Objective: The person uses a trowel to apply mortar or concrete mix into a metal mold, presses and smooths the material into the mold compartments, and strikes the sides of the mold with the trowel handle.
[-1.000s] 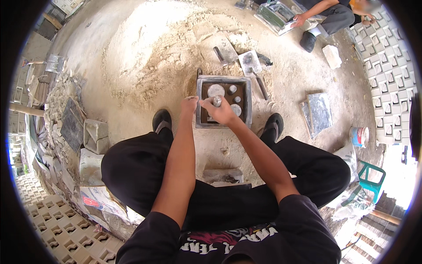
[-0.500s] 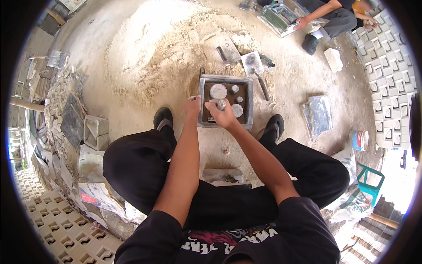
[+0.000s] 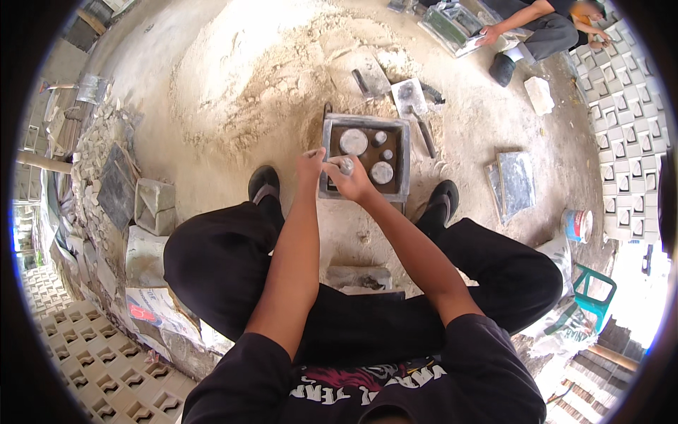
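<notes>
Between my feet stands a square, dark metal mould (image 3: 404,159) with brown, damp-looking material inside. Round grey discs of differing size rise from that fill, among them a large disc (image 3: 353,142) and a medium disc (image 3: 382,172). My left hand (image 3: 310,166) is closed at the mould's left wall, its fingertips pinching the rim. Over the mould's left part, my right hand (image 3: 351,182) wraps round a grey, round-ended handle (image 3: 346,166). The lower end of that tool is hidden under the hand. Both hands are nearly touching.
Beyond the mould lie a trowel (image 3: 422,134), another flat tool (image 3: 360,83) and a pale sand heap (image 3: 240,78). Flat plates (image 3: 515,182) and a bucket (image 3: 578,225) are at right. Rubble (image 3: 102,134) lines the left. A co-worker's hand (image 3: 489,34) holds another mould.
My right hand has moved left with the handle, closer to my left hand. My left hand stays at the rim. The whole view has shifted slightly.
</notes>
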A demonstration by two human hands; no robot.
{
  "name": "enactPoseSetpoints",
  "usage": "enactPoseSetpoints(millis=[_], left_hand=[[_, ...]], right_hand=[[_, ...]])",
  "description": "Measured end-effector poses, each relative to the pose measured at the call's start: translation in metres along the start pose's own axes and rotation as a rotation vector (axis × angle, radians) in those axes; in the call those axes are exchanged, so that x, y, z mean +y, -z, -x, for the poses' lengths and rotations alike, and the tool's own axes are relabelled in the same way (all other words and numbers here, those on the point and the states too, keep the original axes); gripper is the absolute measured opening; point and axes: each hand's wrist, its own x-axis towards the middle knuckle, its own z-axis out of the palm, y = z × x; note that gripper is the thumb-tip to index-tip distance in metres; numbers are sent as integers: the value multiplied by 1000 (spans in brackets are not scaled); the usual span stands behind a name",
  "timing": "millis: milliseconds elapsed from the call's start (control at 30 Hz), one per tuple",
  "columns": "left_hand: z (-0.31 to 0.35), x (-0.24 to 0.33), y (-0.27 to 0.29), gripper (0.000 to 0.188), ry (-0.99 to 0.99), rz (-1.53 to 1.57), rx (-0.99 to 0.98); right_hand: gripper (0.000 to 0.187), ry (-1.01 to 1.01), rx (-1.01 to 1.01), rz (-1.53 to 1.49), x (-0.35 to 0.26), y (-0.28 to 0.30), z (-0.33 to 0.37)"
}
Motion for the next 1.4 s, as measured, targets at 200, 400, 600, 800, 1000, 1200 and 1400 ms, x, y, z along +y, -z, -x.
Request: enactPoseSetpoints(millis=[200, 400, 600, 800, 1000, 1200, 1400], left_hand=[[-2, -13, 3, 37, 55, 81, 39], [8, 17, -3, 39, 109, -212, -9], [-6, 3, 9, 40, 196, -179, -31], [0, 12, -4, 38, 90, -213, 38], [11, 22, -3, 34, 109, -203, 37], [-5, 16, -3, 29, 90, -210, 36], [-7, 15, -3, 29, 77, -249, 33]], right_hand=[[26, 26, -126, 28, 3, 9, -7], [24, -95, -22, -11, -8, 35, -3], [21, -79, 39, 54, 8, 52, -4], [15, -164, 10, 184, 20, 71, -9], [24, -59, -97, 137, 8, 80, 10], [47, -46, 76, -142, -24, 88, 8], [36, 54, 167, -135, -16, 86, 23]])
